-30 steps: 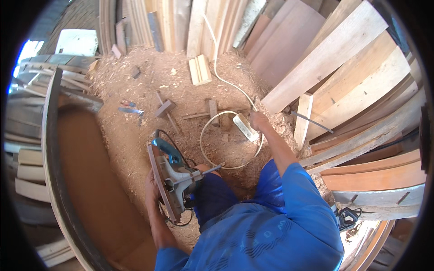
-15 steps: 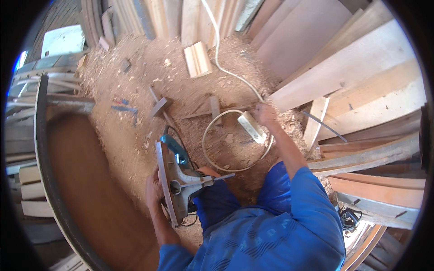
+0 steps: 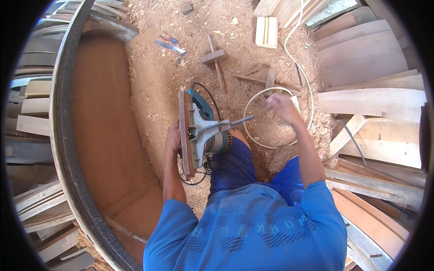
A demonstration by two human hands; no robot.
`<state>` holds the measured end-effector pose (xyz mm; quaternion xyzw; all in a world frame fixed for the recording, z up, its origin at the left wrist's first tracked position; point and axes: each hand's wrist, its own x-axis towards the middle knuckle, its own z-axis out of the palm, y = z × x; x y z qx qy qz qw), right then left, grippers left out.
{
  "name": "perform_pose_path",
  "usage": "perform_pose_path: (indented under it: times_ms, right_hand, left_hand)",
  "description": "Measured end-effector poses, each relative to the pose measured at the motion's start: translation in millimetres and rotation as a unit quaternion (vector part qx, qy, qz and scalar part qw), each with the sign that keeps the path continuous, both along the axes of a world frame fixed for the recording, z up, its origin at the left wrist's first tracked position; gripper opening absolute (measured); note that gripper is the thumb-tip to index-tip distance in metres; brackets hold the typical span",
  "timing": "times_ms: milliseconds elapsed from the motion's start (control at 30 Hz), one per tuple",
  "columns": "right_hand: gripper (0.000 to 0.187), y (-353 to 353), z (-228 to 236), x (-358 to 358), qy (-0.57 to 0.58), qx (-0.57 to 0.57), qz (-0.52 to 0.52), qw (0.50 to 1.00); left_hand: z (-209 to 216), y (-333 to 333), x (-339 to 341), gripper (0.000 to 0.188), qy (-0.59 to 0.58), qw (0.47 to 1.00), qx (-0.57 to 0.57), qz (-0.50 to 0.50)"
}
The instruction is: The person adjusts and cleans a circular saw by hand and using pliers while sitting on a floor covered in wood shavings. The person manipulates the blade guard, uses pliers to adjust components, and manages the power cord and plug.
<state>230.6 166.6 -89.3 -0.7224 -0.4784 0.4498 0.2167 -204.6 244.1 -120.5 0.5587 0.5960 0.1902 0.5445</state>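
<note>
"where's the power tool?"
"on edge by the left thigh, flat base facing left."
"the grip?"
"left hand is closed on the base, fingers partly hidden. right hand is curled, blurred, over the white power strip; can't tell if it holds anything."
"around them?"
"white cable looping over shavings."

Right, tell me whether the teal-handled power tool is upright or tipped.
Tipped on its side: the power tool has its flat base plate facing left, not down, the left hand against it.
</note>
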Motion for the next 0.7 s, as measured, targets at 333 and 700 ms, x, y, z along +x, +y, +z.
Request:
perform_pose_path:
  times_ms: [333,700]
  right_hand:
    - [0.036,-86.1,5.6,-142.6,0.495,-0.003,-0.05,0.868]
    - [0.037,-133.0,22.3,-178.6,0.532,0.07,-0.041,0.843]
  left_hand:
    - [26.2,-7.4,15.4,0.041,-0.037,0.984,0.145,-0.094]
    - [32.7,-31.9,5.8,0.038,-0.05,0.999,-0.002,-0.005]
